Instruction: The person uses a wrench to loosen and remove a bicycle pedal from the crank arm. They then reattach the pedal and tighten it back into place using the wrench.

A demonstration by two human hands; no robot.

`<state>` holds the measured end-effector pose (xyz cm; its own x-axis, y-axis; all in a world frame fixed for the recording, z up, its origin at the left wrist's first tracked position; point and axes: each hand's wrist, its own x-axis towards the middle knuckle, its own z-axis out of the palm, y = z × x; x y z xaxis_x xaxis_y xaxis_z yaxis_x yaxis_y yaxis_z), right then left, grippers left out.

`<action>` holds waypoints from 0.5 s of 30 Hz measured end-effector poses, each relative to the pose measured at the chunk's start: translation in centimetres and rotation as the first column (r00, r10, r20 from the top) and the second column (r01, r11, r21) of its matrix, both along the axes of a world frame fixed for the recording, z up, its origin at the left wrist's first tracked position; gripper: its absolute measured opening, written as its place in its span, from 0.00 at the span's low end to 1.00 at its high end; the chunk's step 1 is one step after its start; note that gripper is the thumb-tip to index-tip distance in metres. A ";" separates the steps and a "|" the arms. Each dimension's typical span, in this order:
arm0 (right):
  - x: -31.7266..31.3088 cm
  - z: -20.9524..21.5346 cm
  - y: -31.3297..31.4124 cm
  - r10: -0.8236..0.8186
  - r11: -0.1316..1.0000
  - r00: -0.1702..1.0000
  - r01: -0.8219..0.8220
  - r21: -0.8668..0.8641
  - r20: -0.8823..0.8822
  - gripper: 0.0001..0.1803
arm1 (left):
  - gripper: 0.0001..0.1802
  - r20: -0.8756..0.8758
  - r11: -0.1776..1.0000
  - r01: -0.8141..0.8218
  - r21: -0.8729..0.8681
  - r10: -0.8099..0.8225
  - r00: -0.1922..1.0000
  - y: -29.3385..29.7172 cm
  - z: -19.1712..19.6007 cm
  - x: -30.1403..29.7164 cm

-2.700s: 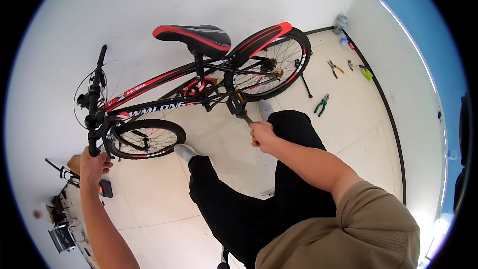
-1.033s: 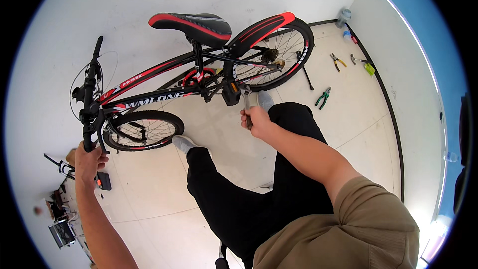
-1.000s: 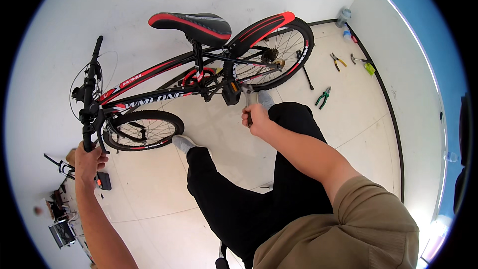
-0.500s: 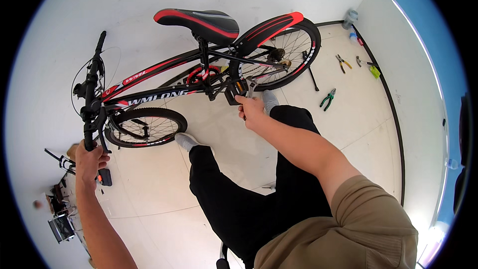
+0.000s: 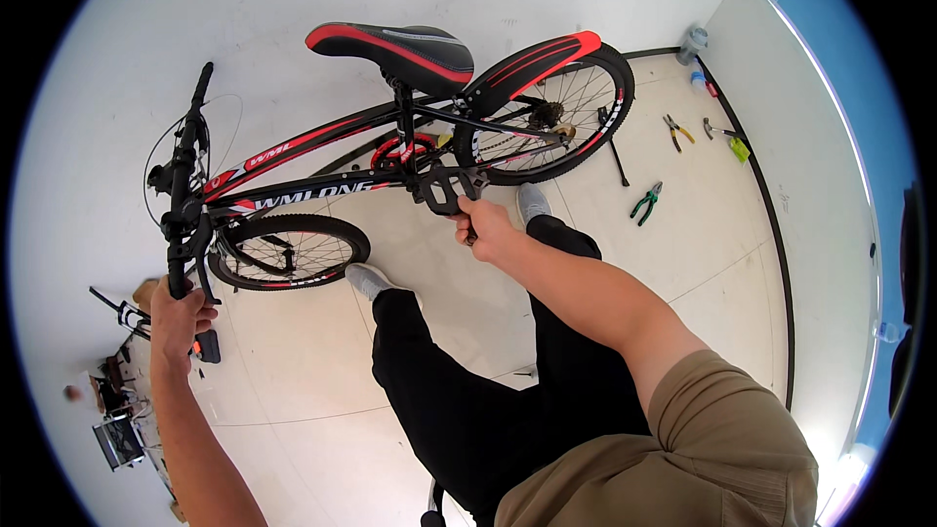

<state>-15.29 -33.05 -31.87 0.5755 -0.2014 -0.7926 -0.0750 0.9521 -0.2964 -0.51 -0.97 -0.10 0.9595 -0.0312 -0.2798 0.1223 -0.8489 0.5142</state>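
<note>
The right hand point(image 5: 487, 228) hid most of the wrench point(image 5: 472, 235); how its head met the pedal point(image 5: 439, 191) could not be told. Toward nine o'clock, the left hand point(image 5: 179, 324) covered the end of the handlebar grip point(image 5: 177, 275). Clutter point(image 5: 119, 441) at eight was too small to identify; at six, the lower edge cut off a dark object point(image 5: 432, 518).

White walls point(image 5: 244, 0), pale tiled floor point(image 5: 293, 385), glare point(image 5: 851, 473) at lower right

I look down on pale tiles crossed by thin seams. The back wall carries faint smudges and meets the right wall point(image 5: 830, 185) in a corner; a black strip point(image 5: 788, 332) runs along the foot of both. Past the right wall I get a bright line, then a blue surface point(image 5: 839, 49). At far left, a black-framed piece point(image 5: 119, 441) is too small for me to identify.
</note>
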 end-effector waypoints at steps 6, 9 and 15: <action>0.1 0.9 0.5 0.025 0.999 0.999 -0.025 -0.023 -0.023 0.09 | 0.10 0.004 1.000 -0.013 -0.001 0.013 1.000 0.4 0.2 -0.1; 0.1 0.5 0.2 0.022 1.000 1.000 -0.022 -0.015 -0.009 0.08 | 0.11 0.001 1.000 -0.014 -0.005 0.014 1.000 0.2 0.0 0.0; 0.4 -0.9 0.1 -0.004 0.986 0.996 -0.010 0.164 0.086 0.08 | 0.11 -0.002 1.000 -0.012 -0.008 0.012 1.000 0.3 0.0 0.1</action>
<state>-14.86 -32.98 -32.73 0.6434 -0.0709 -0.7623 -0.0590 0.9882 -0.1417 -0.40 -0.65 -0.10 0.9592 -0.0220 -0.2819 0.1338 -0.8431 0.5209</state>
